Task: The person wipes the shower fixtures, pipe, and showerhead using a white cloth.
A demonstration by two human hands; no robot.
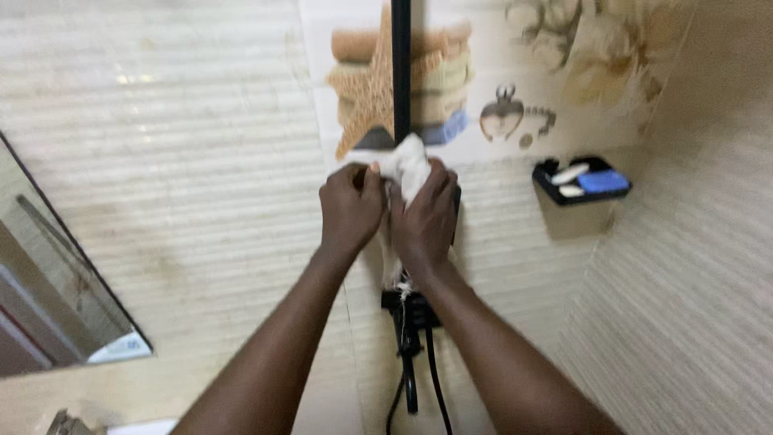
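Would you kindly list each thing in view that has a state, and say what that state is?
White cloth: bunched, wrapped against the pole, held by both hands.
Left hand: closed on the cloth.
Right hand: closed on the cloth.
Black shower pole: upright, fixed to the wall.
Black soap tray: wall-mounted, holding white and blue bars.
Mirror: hanging, partly in view.

The pole (pixel 400 72) is cut off by the top edge, the mirror (pixel 48 298) by the left edge; the tray (pixel 581 182) contents are blurred.
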